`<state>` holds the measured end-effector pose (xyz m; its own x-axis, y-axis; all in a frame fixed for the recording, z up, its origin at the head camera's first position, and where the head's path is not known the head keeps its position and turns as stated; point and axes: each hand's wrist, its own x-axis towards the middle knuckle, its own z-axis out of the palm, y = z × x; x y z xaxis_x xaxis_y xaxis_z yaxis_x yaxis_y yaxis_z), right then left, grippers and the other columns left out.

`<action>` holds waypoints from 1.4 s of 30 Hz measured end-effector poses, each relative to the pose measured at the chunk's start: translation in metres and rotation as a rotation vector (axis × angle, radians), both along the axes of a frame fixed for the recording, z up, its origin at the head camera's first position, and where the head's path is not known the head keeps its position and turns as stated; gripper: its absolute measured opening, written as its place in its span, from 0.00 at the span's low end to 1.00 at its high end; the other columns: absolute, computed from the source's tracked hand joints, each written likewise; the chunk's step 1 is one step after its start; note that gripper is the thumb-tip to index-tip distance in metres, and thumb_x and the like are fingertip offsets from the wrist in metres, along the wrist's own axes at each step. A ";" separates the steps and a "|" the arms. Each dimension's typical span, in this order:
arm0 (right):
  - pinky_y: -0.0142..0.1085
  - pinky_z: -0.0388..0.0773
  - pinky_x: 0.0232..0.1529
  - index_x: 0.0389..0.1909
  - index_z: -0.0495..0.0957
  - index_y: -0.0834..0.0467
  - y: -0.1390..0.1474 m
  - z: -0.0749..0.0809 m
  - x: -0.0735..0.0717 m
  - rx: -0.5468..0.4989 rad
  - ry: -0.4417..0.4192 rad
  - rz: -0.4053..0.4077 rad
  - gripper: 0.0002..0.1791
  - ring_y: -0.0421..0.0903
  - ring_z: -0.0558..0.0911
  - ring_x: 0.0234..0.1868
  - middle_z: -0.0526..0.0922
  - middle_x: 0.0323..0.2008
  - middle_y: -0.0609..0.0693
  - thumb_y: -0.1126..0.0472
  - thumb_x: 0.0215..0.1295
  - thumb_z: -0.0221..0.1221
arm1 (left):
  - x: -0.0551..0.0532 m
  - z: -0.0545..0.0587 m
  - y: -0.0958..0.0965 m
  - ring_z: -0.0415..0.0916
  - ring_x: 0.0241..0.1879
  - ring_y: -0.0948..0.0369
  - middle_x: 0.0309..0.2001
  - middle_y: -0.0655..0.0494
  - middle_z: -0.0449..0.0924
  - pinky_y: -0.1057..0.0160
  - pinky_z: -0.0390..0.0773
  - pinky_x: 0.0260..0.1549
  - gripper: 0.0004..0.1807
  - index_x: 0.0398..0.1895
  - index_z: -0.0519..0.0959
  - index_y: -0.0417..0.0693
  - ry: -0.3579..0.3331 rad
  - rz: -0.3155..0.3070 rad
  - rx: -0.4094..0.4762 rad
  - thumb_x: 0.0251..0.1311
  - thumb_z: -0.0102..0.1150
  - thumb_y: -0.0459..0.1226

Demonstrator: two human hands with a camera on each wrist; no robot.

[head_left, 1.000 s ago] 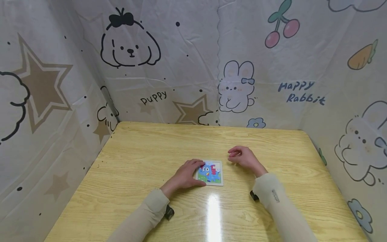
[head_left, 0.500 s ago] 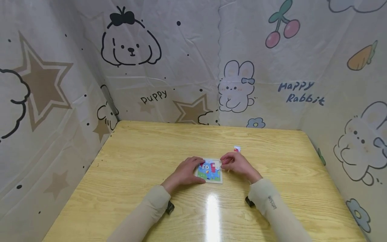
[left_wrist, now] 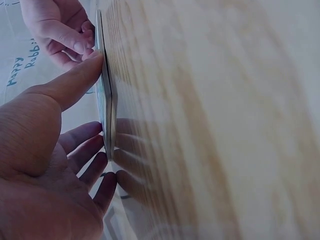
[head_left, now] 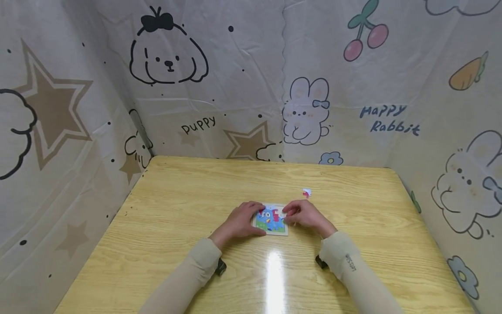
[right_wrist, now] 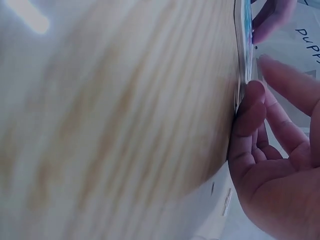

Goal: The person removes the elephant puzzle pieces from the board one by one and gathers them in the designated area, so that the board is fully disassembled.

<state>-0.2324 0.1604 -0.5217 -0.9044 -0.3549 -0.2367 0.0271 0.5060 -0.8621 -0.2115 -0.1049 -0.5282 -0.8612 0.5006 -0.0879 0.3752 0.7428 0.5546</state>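
Note:
A small square jigsaw puzzle (head_left: 270, 220) with a blue cartoon animal, red parts and green ground lies in a pale frame on the table. My left hand (head_left: 240, 221) grips its left side, thumb at the near edge and fingers at the far edge; the left wrist view shows the thumb (left_wrist: 82, 75) against the frame's edge. At the puzzle's right edge, my right hand (head_left: 307, 216) has its thumb and forefinger together, pinching what seems to be a puzzle piece, mostly hidden by the fingers. Another loose piece (head_left: 306, 192), white and red, lies just beyond that hand.
The wooden table (head_left: 188, 187) carries a bright light reflection near its front. Printed cloth curtains (head_left: 235, 78) with puppy and rabbit drawings hang along its back and both sides. A dark wrist camera (head_left: 221, 267) sits under the left sleeve.
My right hand has moved left and nearer, from over the loose pieces to the puzzle's right edge, uncovering one loose piece. My left hand keeps its grip on the puzzle.

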 end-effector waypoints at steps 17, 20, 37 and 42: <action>0.32 0.74 0.33 0.45 0.86 0.63 -0.002 0.001 -0.002 0.049 0.016 -0.013 0.13 0.45 0.75 0.34 0.81 0.34 0.53 0.69 0.59 0.72 | -0.001 0.000 0.000 0.62 0.75 0.48 0.75 0.51 0.67 0.40 0.63 0.72 0.46 0.76 0.69 0.53 0.007 0.005 -0.015 0.56 0.75 0.56; 0.33 0.74 0.34 0.45 0.86 0.63 -0.004 0.002 -0.002 0.056 0.023 -0.003 0.13 0.45 0.75 0.34 0.81 0.34 0.53 0.69 0.59 0.73 | -0.001 0.001 -0.001 0.61 0.75 0.47 0.75 0.51 0.67 0.39 0.63 0.72 0.46 0.76 0.69 0.52 0.006 0.008 -0.010 0.56 0.75 0.56; 0.35 0.75 0.38 0.41 0.84 0.61 -0.007 -0.001 -0.001 0.086 0.035 0.000 0.13 0.47 0.75 0.36 0.81 0.35 0.53 0.71 0.55 0.74 | 0.001 0.000 0.000 0.60 0.76 0.47 0.75 0.51 0.67 0.39 0.62 0.72 0.47 0.76 0.69 0.53 -0.007 0.008 0.000 0.55 0.75 0.56; 0.35 0.75 0.38 0.40 0.83 0.61 -0.007 -0.002 -0.002 0.082 0.046 0.000 0.14 0.47 0.76 0.37 0.81 0.36 0.53 0.73 0.54 0.74 | 0.001 -0.001 0.001 0.61 0.76 0.47 0.75 0.51 0.67 0.39 0.63 0.72 0.46 0.76 0.69 0.52 0.002 0.002 -0.005 0.56 0.75 0.56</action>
